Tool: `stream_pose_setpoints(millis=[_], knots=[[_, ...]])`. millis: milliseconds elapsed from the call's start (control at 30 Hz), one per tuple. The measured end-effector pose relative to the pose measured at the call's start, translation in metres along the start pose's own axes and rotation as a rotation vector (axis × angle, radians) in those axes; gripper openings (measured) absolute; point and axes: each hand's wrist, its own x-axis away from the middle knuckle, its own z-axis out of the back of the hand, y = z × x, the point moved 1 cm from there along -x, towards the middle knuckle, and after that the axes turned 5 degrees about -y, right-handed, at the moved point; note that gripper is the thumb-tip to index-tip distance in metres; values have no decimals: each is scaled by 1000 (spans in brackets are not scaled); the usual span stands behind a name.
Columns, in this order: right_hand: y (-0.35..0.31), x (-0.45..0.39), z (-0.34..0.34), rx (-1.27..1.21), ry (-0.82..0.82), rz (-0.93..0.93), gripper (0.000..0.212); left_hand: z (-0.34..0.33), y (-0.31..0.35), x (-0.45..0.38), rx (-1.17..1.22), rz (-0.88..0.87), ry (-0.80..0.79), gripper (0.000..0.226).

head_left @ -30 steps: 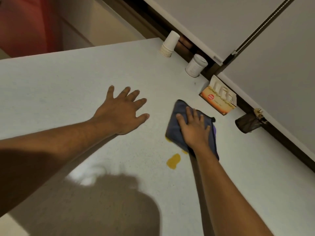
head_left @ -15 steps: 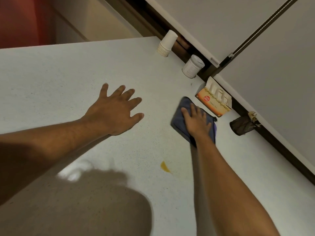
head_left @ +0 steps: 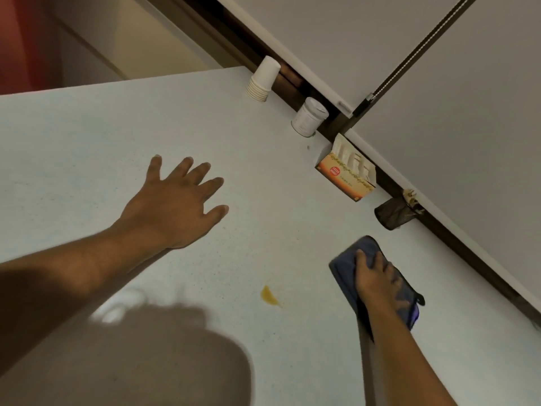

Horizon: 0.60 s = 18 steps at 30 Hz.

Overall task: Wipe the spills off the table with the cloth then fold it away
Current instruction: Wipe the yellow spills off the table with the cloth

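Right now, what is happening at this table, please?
A person is wiping a pale speckled table with a folded dark blue cloth. The right hand presses flat on the cloth, near the table's far edge. The left hand rests open on the table, holding nothing. A small yellow-orange spill lies uncovered between the two arms, apart from the cloth, so the wiping is not finished.

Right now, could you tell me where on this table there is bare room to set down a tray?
The widest bare stretch of the table lies beyond the left hand, out to the far edge. Crowded: the wall side, with cups, jar, box and mesh holder. Nearer, the right hand presses the cloth beside a yellow spill.
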Motion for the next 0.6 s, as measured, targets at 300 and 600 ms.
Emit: stream_pose_setpoints(millis=[300, 600], knots=[[-228, 22, -37, 86, -76, 574, 79, -1, 0, -2, 5, 4, 7, 83], [-81, 2, -9, 181, 24, 867, 70, -3, -9, -3, -4, -16, 18, 92]])
